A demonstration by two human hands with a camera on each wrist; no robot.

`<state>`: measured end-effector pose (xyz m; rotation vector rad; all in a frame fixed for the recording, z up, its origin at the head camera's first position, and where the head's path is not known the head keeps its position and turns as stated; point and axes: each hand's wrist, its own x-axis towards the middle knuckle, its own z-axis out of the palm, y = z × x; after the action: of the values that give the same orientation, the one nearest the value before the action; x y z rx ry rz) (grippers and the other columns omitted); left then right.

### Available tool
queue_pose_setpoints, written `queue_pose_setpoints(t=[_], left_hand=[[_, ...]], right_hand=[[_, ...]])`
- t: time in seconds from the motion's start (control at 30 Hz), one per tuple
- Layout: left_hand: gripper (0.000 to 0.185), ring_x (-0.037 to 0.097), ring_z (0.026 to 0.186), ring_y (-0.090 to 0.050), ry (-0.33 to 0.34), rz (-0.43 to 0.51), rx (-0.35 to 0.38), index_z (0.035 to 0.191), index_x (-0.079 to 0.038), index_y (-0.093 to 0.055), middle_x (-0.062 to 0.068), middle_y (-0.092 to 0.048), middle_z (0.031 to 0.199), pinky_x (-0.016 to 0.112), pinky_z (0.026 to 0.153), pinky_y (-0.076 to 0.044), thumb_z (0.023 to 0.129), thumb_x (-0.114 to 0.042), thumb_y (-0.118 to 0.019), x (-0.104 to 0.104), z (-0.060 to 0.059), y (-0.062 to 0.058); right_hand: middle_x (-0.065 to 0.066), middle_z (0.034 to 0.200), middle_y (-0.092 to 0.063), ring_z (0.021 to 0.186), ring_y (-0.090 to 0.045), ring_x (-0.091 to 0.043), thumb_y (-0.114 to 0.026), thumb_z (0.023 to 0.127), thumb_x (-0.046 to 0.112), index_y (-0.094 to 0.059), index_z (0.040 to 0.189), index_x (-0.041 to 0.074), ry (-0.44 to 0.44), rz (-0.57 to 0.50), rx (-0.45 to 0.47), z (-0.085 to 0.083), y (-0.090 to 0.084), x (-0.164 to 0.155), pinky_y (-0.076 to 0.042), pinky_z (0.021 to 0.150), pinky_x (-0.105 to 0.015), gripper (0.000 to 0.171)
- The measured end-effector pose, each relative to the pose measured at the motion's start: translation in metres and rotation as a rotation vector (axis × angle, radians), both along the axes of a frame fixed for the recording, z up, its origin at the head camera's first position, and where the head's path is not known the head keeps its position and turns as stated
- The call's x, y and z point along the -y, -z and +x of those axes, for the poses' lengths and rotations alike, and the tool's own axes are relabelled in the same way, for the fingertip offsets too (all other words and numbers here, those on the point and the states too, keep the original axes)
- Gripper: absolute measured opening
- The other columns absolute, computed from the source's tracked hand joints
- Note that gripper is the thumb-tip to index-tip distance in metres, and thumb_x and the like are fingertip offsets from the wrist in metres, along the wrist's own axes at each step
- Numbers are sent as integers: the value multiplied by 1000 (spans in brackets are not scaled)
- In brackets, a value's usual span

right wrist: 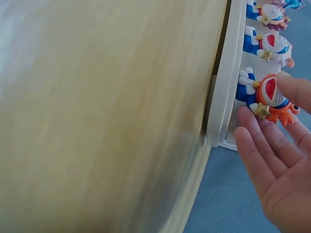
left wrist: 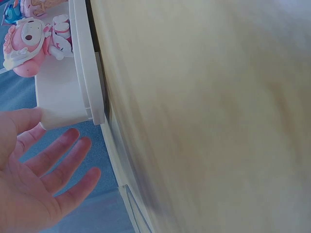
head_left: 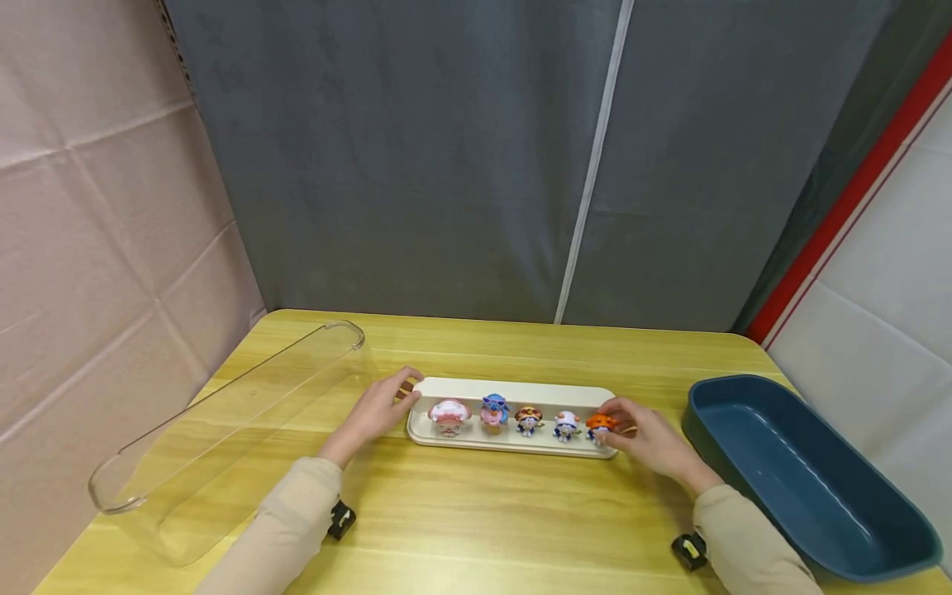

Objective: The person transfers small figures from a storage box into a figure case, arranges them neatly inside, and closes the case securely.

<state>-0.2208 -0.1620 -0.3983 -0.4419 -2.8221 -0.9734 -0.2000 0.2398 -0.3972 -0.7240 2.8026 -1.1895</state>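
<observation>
A long white tray [head_left: 513, 390] lies across the middle of a wooden table, with several small cartoon figurines standing in a row on it. My left hand [head_left: 381, 408] rests at the tray's left end with straight fingers. In the left wrist view this hand [left wrist: 43, 184] is spread open beside the tray end [left wrist: 63, 104], near a pink figurine [left wrist: 26, 41]. My right hand [head_left: 641, 431] is at the tray's right end by the orange figurine [head_left: 599, 426]. In the right wrist view its fingers [right wrist: 262, 150] lie straight, and the thumb touches the orange figurine [right wrist: 269, 94].
A clear plastic lid [head_left: 223, 430] lies upside down at the table's left side. A dark blue oblong bin [head_left: 806, 475] sits at the right edge. A grey curtain hangs behind the table and a pink cloth wall stands on the left.
</observation>
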Motion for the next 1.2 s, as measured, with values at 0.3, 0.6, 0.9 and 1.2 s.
queue_pose_setpoints(t=[0.3,0.6,0.9,1.2], left_hand=[[21,22,89,-57,-7,-6,8,109,-14,-54,8,-61,99,39,78,-46,89,-17,-54,0,1,-1],[21,22,89,-57,-9,-3,7,109,-14,-54,9,-61,99,40,78,-46,89,-17,-54,0,0,0],[22,23,90,-57,2,-5,3,110,-13,-53,10,-61,100,40,78,-46,89,-17,-54,0,1,-1],[24,23,91,-57,11,-22,-3,112,-13,-53,10,-61,101,41,78,-46,88,-16,-55,0,3,-3]], right_hand=[[-8,99,-60,89,-56,-26,-67,78,14,-52,104,8,52,26,25,-1,0,1,-47,75,-42,30],[-8,97,-60,87,-57,-23,-67,79,18,-51,105,8,45,12,51,0,-5,-3,-48,72,-35,33],[-6,92,-60,83,-57,-21,-66,80,23,-50,107,4,89,66,5,4,-15,-14,-48,73,-39,37],[-11,94,-59,84,-55,-26,-68,78,20,-53,106,-3,99,118,-4,3,-10,-22,-47,72,-41,39]])
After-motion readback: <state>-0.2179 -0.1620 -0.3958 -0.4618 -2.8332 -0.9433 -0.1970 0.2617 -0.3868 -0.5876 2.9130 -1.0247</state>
